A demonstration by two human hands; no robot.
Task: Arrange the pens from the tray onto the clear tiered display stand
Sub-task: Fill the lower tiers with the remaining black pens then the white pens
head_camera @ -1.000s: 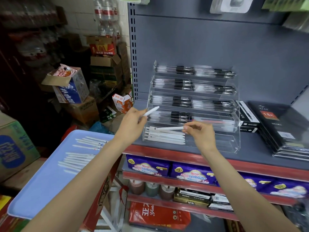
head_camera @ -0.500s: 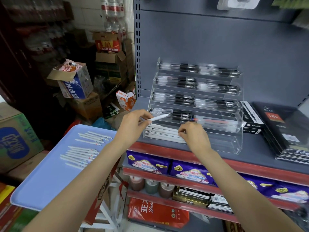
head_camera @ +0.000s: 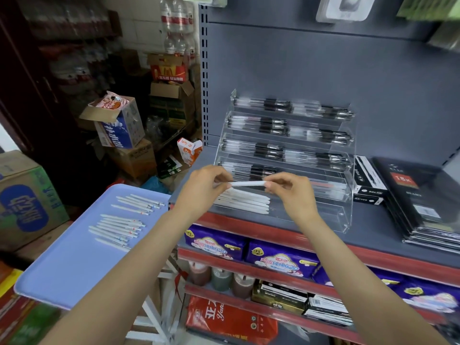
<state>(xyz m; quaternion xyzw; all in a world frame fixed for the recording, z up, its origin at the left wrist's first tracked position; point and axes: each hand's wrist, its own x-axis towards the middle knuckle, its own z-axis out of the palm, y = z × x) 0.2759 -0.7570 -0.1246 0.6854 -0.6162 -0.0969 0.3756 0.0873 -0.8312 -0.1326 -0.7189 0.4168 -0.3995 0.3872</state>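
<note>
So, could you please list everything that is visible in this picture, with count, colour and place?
held pen: one, white, level between both hands, above the stand's lowest tier
pens in lowest tier: several, white, left part of the tier
display stand: one, clear, tiered, on the grey shelf
pens on upper tiers: many, clear and black, lying in rows
tray: one, light blue, left of the shelf
pens on tray: two groups, white
notebooks: a stack, black, right of the stand
pen boxes: black and white, count unclear, between stand and notebooks
packets: several, purple, shelf below
cardboard boxes: several, brown and blue, left background
left hand: pinches the pen's left end
right hand: pinches the pen's right end
</note>
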